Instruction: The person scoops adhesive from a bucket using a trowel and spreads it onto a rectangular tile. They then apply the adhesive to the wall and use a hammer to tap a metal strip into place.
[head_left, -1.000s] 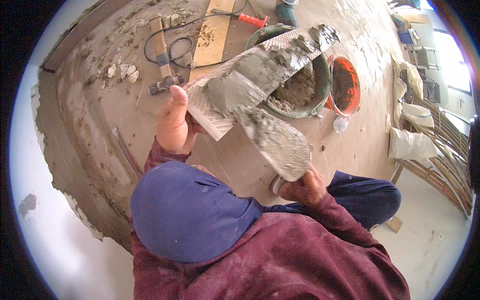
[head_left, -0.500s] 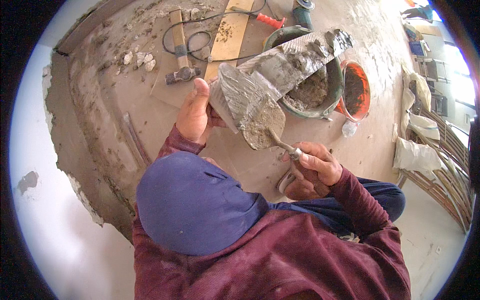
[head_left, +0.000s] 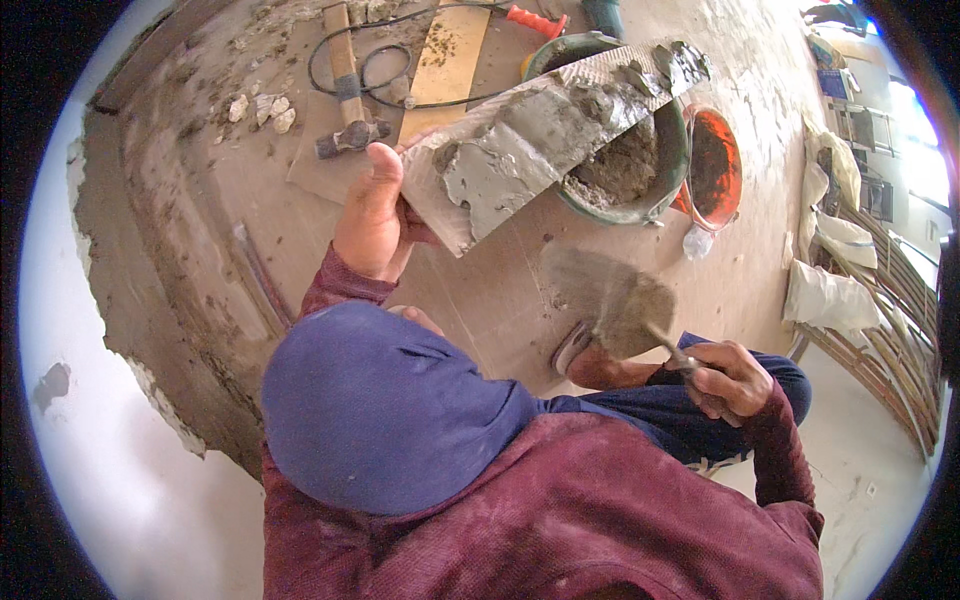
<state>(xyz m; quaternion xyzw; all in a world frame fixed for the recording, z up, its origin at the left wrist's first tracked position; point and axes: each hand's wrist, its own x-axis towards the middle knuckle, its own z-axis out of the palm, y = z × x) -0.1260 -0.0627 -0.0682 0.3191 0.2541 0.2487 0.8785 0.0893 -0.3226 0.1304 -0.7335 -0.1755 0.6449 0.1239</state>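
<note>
My left hand (head_left: 372, 222) grips the near left end of a long, narrow tile strip (head_left: 428, 205), thumb pointing up along its edge. Wet grey mortar (head_left: 520, 150) coats most of the strip's upper face, lumpy towards the far right end. That far end hangs over a dark green bucket (head_left: 672, 180) holding grey-brown mortar. My right hand (head_left: 728, 380) is closed round the handle of a trowel (head_left: 640, 308). The trowel's mortar-smeared blade is blurred by motion and apart from the strip, above my right foot.
Behind the strip lie a hammer (head_left: 350, 125), a yellowish board (head_left: 452, 60), a black cable (head_left: 400, 103) and a tool with a red handle (head_left: 537, 20). An orange bucket (head_left: 728, 175) stands right of the green one. Rubble (head_left: 268, 110) lies far left; long rods (head_left: 870, 360) lie right.
My right hand has drawn the trowel off the strip, back towards me and to the right. The mortar near my left hand now shows uncovered. My left hand has shifted slightly left.
</note>
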